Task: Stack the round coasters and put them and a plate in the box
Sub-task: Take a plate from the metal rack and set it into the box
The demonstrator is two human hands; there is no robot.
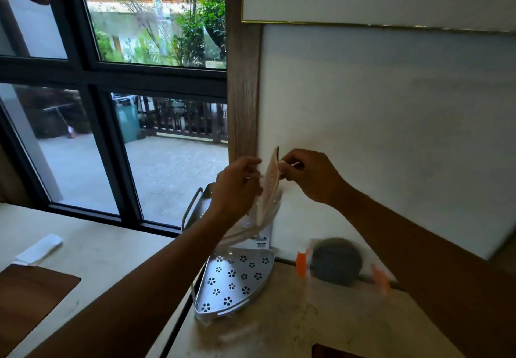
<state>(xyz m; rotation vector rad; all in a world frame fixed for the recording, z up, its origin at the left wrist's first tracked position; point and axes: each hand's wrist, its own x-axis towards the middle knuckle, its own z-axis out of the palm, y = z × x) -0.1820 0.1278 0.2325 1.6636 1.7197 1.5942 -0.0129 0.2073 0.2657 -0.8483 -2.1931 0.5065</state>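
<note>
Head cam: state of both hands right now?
Left hand: closed on the lower part of a beige coaster, held on edge above the white corner rack.
Right hand: pinching the same coaster near its top edge.

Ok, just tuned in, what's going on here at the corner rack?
A person has both hands up at a white two-tier corner rack by the wall. The left hand and right hand together hold a pale, round woven coaster on edge above the upper tier. The lower tier looks empty. A blurred clear container with orange clips sits on the counter nearby.
</note>
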